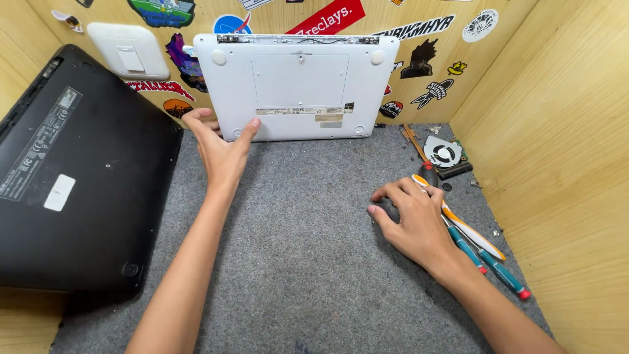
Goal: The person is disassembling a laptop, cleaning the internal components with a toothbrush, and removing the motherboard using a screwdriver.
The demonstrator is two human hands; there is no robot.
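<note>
A white laptop (298,88) stands on its edge against the back wooden wall, underside facing me. My left hand (219,147) is spread open at its lower left corner, thumb touching the case. My right hand (409,219) rests palm down on the grey mat (308,262), fingers apart, lying over the handle of an orange and white screwdriver (468,231). I cannot see anything gripped in it.
A black laptop (72,177) leans underside up at the left. Two teal-handled screwdrivers (495,265) lie to the right of my wrist. A small cooling fan (445,154) and loose parts sit in the back right corner. Wooden walls with stickers enclose the mat.
</note>
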